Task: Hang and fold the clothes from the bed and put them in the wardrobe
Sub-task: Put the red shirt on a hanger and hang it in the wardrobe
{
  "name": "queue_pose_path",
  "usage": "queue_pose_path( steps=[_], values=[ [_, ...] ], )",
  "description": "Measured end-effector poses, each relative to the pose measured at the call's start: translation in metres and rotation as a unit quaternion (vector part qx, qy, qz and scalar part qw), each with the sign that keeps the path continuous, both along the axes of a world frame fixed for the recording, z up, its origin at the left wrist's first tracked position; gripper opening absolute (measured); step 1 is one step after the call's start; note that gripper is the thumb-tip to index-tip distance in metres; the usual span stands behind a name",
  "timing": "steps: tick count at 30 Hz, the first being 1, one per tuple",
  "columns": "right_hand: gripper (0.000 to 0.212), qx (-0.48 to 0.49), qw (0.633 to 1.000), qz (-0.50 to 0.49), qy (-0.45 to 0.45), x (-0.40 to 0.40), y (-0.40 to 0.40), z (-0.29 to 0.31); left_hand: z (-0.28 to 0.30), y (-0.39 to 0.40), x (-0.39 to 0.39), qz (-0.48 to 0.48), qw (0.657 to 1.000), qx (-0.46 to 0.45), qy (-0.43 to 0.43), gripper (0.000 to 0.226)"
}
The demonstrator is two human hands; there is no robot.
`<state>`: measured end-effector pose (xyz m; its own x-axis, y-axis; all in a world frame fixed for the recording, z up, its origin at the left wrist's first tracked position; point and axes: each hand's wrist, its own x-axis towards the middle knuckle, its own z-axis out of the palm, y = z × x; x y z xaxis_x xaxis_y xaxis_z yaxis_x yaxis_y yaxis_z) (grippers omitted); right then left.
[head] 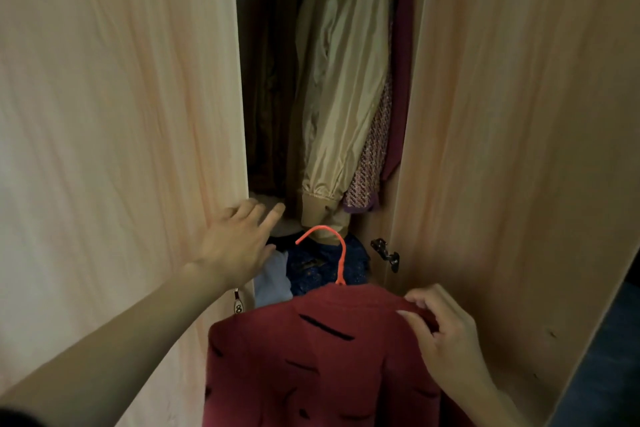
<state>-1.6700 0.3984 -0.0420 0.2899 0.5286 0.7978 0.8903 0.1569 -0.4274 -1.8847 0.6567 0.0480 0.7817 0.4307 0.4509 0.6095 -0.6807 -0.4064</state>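
A dark red garment with black dashes [311, 357] hangs on an orange hanger [337, 253], low in front of the wardrobe opening. My right hand [446, 340] grips the garment's right shoulder over the hanger. My left hand [235, 243] is spread, fingers apart, against the edge of the left wardrobe door [121, 114], holding nothing. Inside the wardrobe hang a beige jacket [343, 80], a pink woven garment [370, 163] and a maroon garment [401, 45]. The rail is out of view.
The right wardrobe door [519, 114] stands ajar, with a metal hinge [386, 250] low on its inner side. Folded blue and pale clothes [311, 267] lie on the wardrobe floor. A small key [238, 303] hangs from the left door. Dark floor [602, 374] shows at lower right.
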Motion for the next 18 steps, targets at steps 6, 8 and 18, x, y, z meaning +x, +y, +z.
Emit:
queue_pose_path(
  steps=[6, 8, 18],
  values=[
    [0.012, -0.009, 1.000, 0.026, 0.015, 0.015, 0.016, -0.006, 0.002, 0.000, 0.014, 0.115, 0.987, 0.060, 0.097, 0.081],
    [0.012, -0.013, 0.999, 0.042, 0.018, 0.021, 0.019, -0.008, 0.006, -0.004, 0.021, 0.149, 0.980, 0.059, 0.116, 0.081],
    [0.008, -0.004, 0.993, 0.115, 0.028, 0.056, 0.025, 0.007, 0.006, -0.017, 0.043, 0.224, 0.967, 0.012, 0.121, 0.053]
  ],
)
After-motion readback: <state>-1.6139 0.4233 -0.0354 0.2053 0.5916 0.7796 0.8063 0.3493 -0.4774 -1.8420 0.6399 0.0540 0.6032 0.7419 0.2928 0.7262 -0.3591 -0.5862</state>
